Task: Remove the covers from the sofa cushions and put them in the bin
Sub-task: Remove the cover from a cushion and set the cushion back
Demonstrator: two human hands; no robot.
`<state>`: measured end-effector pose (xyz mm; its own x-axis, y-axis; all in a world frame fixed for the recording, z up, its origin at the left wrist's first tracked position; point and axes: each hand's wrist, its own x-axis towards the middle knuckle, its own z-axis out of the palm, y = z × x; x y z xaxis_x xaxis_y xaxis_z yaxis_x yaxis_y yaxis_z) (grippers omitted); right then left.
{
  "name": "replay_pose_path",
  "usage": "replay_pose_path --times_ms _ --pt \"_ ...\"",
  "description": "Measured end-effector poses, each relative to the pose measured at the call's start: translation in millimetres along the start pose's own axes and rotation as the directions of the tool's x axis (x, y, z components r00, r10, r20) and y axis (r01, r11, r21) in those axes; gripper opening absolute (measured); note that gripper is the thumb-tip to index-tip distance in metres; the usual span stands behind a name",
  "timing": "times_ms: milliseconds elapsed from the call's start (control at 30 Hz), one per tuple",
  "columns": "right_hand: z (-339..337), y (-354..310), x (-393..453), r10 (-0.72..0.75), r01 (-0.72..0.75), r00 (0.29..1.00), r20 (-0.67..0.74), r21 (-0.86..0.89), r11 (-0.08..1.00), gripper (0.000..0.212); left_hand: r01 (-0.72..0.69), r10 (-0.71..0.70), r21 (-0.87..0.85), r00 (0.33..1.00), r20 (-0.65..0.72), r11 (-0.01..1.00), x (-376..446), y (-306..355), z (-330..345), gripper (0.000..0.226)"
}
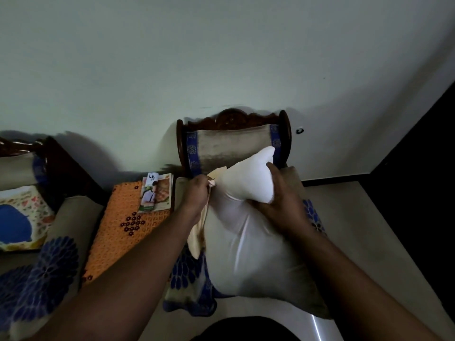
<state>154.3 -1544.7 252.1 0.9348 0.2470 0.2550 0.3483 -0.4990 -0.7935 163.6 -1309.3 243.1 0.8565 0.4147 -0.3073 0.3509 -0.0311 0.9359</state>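
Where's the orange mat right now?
In the head view, the orange mat lies left of centre, just left of the left hand, with a printed card resting on its far end.

Chair back (234,143) close behind cushion (248,242)

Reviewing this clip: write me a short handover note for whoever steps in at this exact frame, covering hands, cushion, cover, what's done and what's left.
Left hand: pinches the edge of the cream fabric cover.
Right hand: grips the upper part of the white inner cushion.
Position: cushion held over the wooden armchair with beige and blue upholstery; the cover hangs bunched along the cushion's left side, mostly peeled away.
Done: cover largely off this cushion.
Left: pull the cover free and put it in the bin, which is not in view. A patterned cushion on the left sofa seems still covered.
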Motion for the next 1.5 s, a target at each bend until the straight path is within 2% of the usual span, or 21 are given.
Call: replay_pose_path --times_ms 67,133,167,233,367,500,533,567,600,667,700,867,1000,1067,1100,1133,1200,1267,1300,1400,1500 --pt "-2 1 0 0.026 -0.025 0.999 0.032 -0.030 0.999 0.094 0.140 -0.137 -0.243 0.990 0.031 0.960 4 3 -9 0.022" --pt "-6 2 -1 0.030 -0.021 0.996 0.084 -0.110 0.994 0.092 0.154 -0.141 -0.273 0.988 0.068 0.949 13 7 -24 0.024" --pt "-9 2 -1 0.024 -0.008 0.995 0.101 -0.156 0.988 0.092 0.109 -0.098 -0.190 0.993 0.064 0.976 21 5 -33 0.031" --pt "-13 1 -3 0.022 0.005 0.994 0.111 -0.242 0.970 0.091 -0.056 0.055 0.132 0.998 0.013 0.990 25 5 -47 0.026" --pt "-13 -6 -5 -0.027 0.074 0.991 0.129 -0.374 0.925 0.089 -0.196 0.239 0.458 0.970 -0.036 0.867 29 5 -53 0.015" --pt "-11 -12 -11 -0.158 0.225 0.967 0.199 -0.388 0.894 0.087 -0.291 0.312 0.783 0.941 0.131 0.549 32 6 -47 0.031" --pt "-10 -14 -12 -0.196 0.263 0.959 0.205 -0.388 0.883 0.086 -0.318 0.339 0.784 0.929 0.146 0.533 31 5 -44 0.031" --pt "-8 -18 -13 -0.227 0.292 0.952 0.205 -0.386 0.875 0.085 -0.336 0.347 0.748 0.926 0.151 0.572 28 4 -40 0.029" --pt "-5 -22 -14 -0.246 0.308 0.948 0.202 -0.381 0.872 0.084 -0.332 0.328 0.660 0.935 0.136 0.674 22 6 -35 0.028" --pt "3 -28 -15 -0.273 0.324 0.944 0.183 -0.368 0.872 0.082 -0.251 0.224 0.393 0.968 0.115 0.884 13 9 -24 0.024" --pt "6 -30 -15 -0.285 0.330 0.943 0.173 -0.368 0.869 0.081 -0.221 0.193 0.285 0.973 0.123 0.933 12 11 -21 0.022" --pt "24 -35 -8 -0.246 0.349 0.929 0.275 -0.438 0.828 0.088 -0.134 0.134 -0.019 0.961 0.242 0.991 2 23 -23 0.026" --pt "40 -42 1 -0.216 0.380 0.908 0.358 -0.489 0.785 0.084 -0.305 0.284 0.103 0.942 0.177 0.947 -2 30 -22 0.021" --pt "45 -44 7 -0.207 0.403 0.892 0.402 -0.497 0.769 0.083 -0.462 0.443 0.346 0.886 0.139 0.817 -6 33 -28 0.024" --pt "47 -43 9 -0.207 0.415 0.883 0.422 -0.493 0.764 0.082 -0.519 0.534 0.524 0.834 0.139 0.676 -8 36 -31 0.028" --pt "50 -43 11 -0.206 0.425 0.872 0.443 -0.481 0.767 0.082 -0.522 0.604 0.694 0.782 0.156 0.497 -11 39 -35 0.033" --pt "56 -40 12 -0.184 0.432 0.857 0.481 -0.477 0.766 0.081 -0.403 0.636 0.895 0.745 0.201 0.190 -18 46 -37 0.035" --pt "62 -42 11 -0.136 0.434 0.843 0.520 -0.509 0.744 0.081 -0.342 0.623 0.937 0.750 0.221 0.079 -20 46 -35 0.034" --pt "64 -44 12 -0.120 0.431 0.843 0.525 -0.524 0.735 0.080 -0.351 0.619 0.930 0.756 0.214 0.106 -20 46 -34 0.033" --pt "66 -46 13 -0.108 0.389 0.869 0.484 -0.531 0.753 0.074 -0.518 0.628 0.770 0.751 0.202 0.372 -25 42 -32 0.037" --pt "66 -44 28 -0.013 0.315 0.881 0.473 -0.565 0.763 0.056 -0.629 0.638 0.649 0.719 0.277 0.428 -46 28 -13 0.035"
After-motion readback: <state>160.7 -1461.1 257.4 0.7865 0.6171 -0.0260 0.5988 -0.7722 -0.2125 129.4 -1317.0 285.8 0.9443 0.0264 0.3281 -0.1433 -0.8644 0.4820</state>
